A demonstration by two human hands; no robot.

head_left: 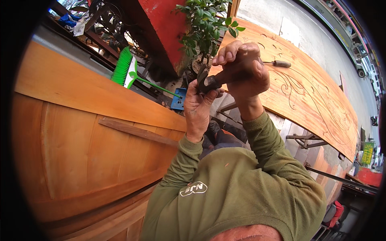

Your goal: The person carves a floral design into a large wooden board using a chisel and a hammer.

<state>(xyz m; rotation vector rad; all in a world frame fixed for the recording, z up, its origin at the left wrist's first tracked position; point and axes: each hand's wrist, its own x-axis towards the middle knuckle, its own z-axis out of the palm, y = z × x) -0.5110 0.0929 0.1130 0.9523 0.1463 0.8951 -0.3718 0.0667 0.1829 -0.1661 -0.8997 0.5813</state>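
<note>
Here in the near middle, the left hand [197,110] pinches a dark hammer [210,83] by its head, dull metal curving to a claw, thick brownish handle blurring rightward. The right hand [254,83] half-curls against that handle; whether it grips cannot be told. Far right, a slim tool [282,64] lies across a carved wooden panel [321,90].

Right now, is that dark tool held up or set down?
Held up: the left hand grips one end of the dark tool; the right hand is at the other.
</note>
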